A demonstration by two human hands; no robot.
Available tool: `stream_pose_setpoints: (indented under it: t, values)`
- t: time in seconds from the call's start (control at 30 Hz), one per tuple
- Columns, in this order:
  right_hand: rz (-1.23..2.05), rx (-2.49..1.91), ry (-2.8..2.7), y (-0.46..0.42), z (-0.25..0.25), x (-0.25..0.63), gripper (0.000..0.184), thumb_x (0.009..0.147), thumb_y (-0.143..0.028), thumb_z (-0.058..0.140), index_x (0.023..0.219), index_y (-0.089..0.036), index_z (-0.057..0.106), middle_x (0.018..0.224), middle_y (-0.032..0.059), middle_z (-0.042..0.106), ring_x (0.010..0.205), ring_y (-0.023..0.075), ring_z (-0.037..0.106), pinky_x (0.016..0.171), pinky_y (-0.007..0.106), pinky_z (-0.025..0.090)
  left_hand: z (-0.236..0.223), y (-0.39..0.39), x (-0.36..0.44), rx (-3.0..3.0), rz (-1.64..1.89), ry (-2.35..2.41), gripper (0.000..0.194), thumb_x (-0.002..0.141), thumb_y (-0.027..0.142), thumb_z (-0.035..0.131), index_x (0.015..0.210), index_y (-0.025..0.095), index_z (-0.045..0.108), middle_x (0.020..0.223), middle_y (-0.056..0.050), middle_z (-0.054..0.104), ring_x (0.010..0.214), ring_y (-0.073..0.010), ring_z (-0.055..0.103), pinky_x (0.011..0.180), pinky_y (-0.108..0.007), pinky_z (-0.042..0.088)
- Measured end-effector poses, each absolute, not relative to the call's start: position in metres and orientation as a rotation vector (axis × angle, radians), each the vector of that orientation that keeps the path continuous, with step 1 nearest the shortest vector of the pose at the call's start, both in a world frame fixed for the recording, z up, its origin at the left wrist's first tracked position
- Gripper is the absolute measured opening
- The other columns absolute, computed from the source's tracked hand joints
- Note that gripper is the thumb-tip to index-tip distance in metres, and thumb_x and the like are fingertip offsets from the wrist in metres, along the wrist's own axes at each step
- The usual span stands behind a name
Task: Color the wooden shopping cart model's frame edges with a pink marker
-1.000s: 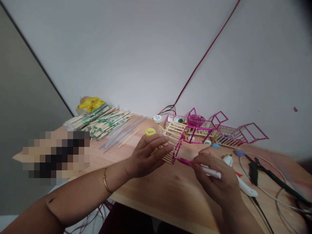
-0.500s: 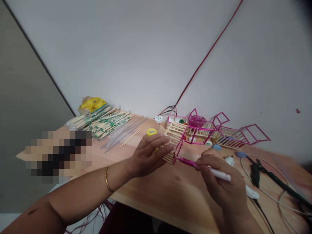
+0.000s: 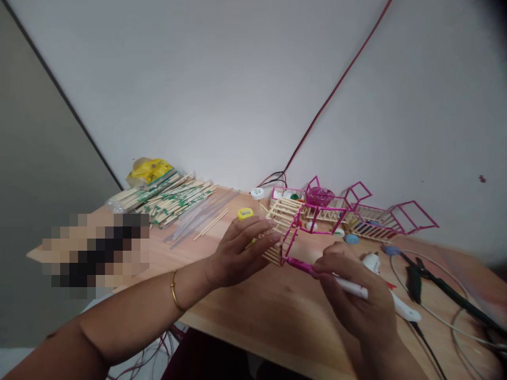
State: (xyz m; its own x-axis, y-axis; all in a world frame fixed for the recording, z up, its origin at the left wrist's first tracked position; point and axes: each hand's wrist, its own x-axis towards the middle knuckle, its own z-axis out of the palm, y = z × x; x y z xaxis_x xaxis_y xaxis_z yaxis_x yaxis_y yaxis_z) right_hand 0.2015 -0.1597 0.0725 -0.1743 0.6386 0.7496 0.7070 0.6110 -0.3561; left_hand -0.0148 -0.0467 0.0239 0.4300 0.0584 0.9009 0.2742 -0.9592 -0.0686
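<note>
And here's the left hand (image 3: 237, 256), its long fingers laid across the pale slats of the stick frame (image 3: 285, 208) and clamped on its near side, the thumb tucked out of sight. The frame sits tilted right at those fingertips, slats on one side, magenta bars on the other, reaching out toward the right hand (image 3: 362, 293). Over there, thumb and fingers are pinched firmly on a marker (image 3: 301, 265), magenta at the front and white at the rear, its tip right up at the frame's lower magenta corner, just beside the left fingertips!

Just beyond the left knuckles sits a yellow lid (image 3: 245, 213), with a white lid (image 3: 257, 193) farther out. Off to the left of those fingers, two loose sticks (image 3: 212, 224), then clear strips (image 3: 194, 219), then a heap of green-marked sticks (image 3: 178, 200). Past the right fingers, more magenta-barred frames (image 3: 374, 224) and a magenta-stained bowl (image 3: 319, 197), a blue lid (image 3: 351, 239) nearer them, and a white corded tool (image 3: 407, 309) lying beside the right hand, partly hidden by it
</note>
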Motion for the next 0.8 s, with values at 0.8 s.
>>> stream_pose_setpoints:
  t: [0.8]
  values:
    - [-0.094,-1.082,-1.849,-0.162,0.075,0.201,0.007,0.086,-0.019,0.061,0.087,-0.022,0.067,0.070,0.0020,0.065,0.070,0.0158,0.061,0.062,0.028,0.048,0.023,-0.044,-0.014,-2.506,-1.533,-0.273,0.057,0.084,0.026,0.071,0.135,0.017,0.047,0.124,-0.016,0.062,0.125,-0.0269,0.054,0.105,-0.046,0.049]
